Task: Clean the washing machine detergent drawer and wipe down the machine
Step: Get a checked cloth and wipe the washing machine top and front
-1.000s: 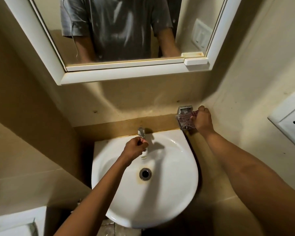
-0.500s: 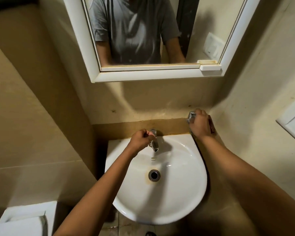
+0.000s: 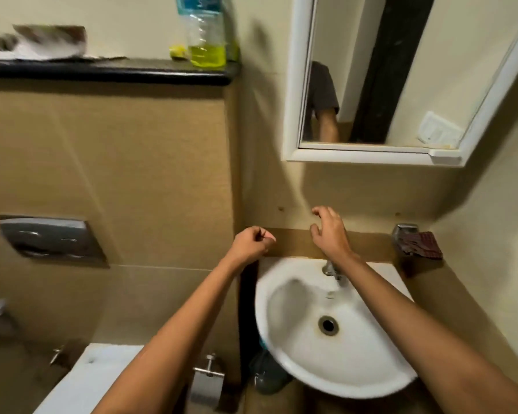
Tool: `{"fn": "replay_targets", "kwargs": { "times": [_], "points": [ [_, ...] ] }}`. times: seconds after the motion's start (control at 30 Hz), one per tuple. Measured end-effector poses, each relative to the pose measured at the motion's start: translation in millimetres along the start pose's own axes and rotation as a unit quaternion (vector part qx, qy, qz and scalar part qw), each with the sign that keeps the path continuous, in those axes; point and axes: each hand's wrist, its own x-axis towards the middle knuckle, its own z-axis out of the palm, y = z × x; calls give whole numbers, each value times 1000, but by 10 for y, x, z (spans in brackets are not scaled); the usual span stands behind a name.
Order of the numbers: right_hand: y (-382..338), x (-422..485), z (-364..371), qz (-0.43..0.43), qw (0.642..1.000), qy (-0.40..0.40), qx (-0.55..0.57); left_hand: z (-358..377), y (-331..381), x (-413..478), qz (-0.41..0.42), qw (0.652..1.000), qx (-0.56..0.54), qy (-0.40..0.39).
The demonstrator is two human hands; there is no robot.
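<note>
change: both hands off the tap (image 3: 331,268) and soap holder (image 3: 404,234), raised before the wall; view swung left. left hand (image 3: 250,243) curled shut, empty; right hand (image 3: 329,231) spread. cloth (image 3: 422,248) left in the holder. bottle (image 3: 205,31) on shelf (image 3: 108,70), part-full of yellow liquid. basin (image 3: 311,354) empty. washing machine, drawer: not in view.

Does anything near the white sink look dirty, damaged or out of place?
Yes. A brownish stain rings the metal drain of the white ceramic sink. A dark red patterned cloth lies crumpled on the wall-mounted metal holder in the corner.
</note>
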Motion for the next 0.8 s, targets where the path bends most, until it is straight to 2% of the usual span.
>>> {"fn": "replay_targets", "kwargs": {
  "times": [0.27, 0.47, 0.63, 0.8],
  "points": [
    [-1744, -89, 395, -132, 986, 72, 76, -1611, -261, -715, 5, 997, 11, 82],
    [-2859, 126, 456, -203, 969, 92, 107, -2657, -70, -969, 36, 987, 21, 153],
    [-3635, 593, 408, -265, 951, 90, 130, -3423, 179, -1013, 73, 973, 8, 220],
    [-4336, 1211, 480, -313, 937, 50, 148, -4117, 358, -921, 85, 955, 2, 283]
  ]
}}
